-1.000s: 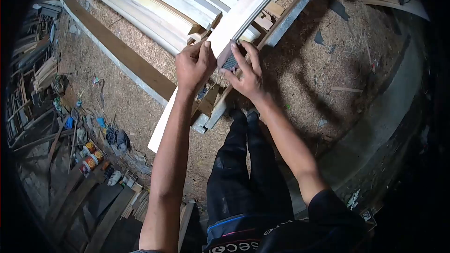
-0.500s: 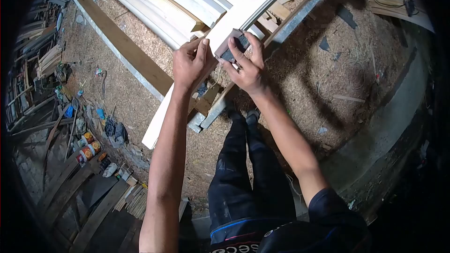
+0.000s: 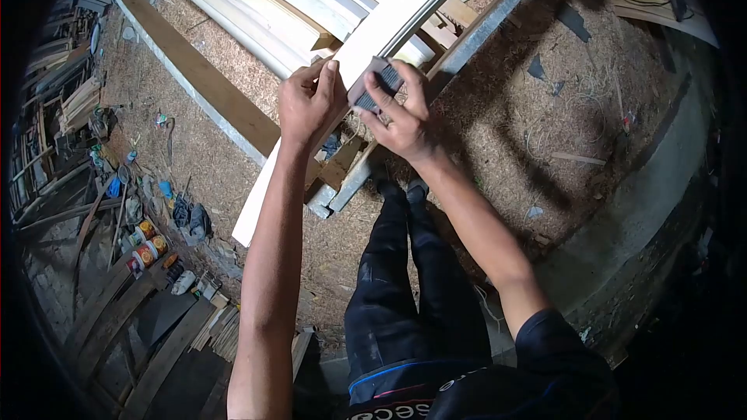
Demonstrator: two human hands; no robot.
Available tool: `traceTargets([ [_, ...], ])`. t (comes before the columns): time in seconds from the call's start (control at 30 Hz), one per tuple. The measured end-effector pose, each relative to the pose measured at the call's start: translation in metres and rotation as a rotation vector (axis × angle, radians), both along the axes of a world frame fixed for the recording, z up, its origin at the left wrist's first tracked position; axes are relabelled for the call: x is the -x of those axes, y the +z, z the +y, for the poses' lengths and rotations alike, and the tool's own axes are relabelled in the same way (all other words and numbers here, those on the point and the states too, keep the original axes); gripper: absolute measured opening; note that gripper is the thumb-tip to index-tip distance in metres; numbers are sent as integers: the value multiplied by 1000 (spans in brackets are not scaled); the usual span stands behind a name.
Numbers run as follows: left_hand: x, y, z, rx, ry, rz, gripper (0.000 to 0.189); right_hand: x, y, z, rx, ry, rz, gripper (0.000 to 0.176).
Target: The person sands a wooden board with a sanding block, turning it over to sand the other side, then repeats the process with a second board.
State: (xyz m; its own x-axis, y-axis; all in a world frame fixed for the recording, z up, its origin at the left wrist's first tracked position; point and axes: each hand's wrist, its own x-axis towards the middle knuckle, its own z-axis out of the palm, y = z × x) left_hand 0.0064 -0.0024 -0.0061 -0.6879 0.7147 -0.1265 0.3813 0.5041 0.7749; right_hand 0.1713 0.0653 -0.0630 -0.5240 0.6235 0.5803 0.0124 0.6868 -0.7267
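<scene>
A long white wooden moulding [image 3: 412, 8] runs diagonally from the top right to the lower left, with a grooved profile along its right edge. My left hand [image 3: 308, 105] is closed on it near its lower part, thumb up on top. In my right hand [image 3: 401, 113] is a sanding block [image 3: 381, 82], dark and ridged on the back, with brownish sandpaper around it. Thumb and fingers clasp its sides. The block lies against the grooved edge of the moulding, just right of my left hand. Its underside is hidden.
Several more white mouldings [image 3: 257, 8] lie side by side beyond. A metal-edged support frame [image 3: 486, 31] passes under the work, and a brown beam [image 3: 194, 70] stands left. Wood shavings [image 3: 482, 140] cover the ground. Cans [image 3: 144, 253] and scrap wood lie lower left.
My right hand and the sanding block have slid a short way down and left along the moulding, closer to my body. My left hand keeps its hold; the whole view has shifted slightly.
</scene>
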Motion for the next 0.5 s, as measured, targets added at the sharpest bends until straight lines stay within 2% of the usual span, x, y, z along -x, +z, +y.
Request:
traceTargets([
  [0.13,3,8,3,57,-14,-18,40,-4,6,10,-40,45,-47,78],
  [0.17,1,11,2,93,-25,-34,41,2,-10,10,-64,21,31,82],
  [0.3,1,8,1,18,0,-32,40,-1,-1,9,2,-65,-111,92],
  [0.37,0,14,2,111,-10,-78,41,8,-10,-3,-6,-15,34,90],
  [0.47,3,5,0,35,-34,-52,39,-4,16,-1,-59,41,-128,91],
  [0.5,5,1,-1,16,-45,-30,39,-2,9,2,-49,47,-68,90],
])
